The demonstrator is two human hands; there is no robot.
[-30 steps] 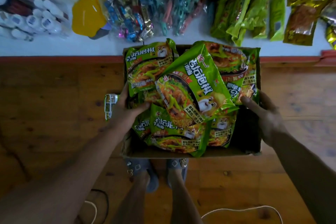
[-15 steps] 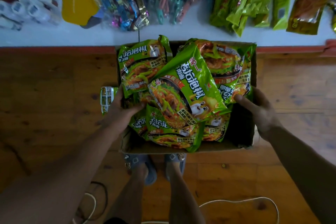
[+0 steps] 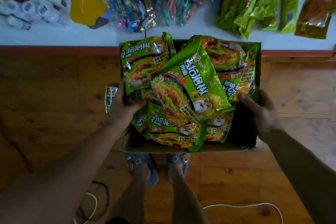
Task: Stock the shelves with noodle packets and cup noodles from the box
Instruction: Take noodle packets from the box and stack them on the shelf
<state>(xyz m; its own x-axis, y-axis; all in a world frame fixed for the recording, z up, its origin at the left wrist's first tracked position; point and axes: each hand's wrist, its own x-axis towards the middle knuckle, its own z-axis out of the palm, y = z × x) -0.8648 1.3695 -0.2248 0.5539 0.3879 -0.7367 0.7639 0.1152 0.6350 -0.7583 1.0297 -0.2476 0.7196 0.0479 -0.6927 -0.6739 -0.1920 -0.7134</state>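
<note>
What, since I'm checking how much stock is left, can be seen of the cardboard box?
The cardboard box is brown, rectangular and open-topped, seen from above over a wooden floor, its far wall at the red edge of the white shelf. Green noodle packets lie heaped in it, some poking above the rim. A dark gap shows at its near right corner. The left hand grips its left wall, thumb on the packets. The right hand grips its right wall. No cup noodles show.
</note>
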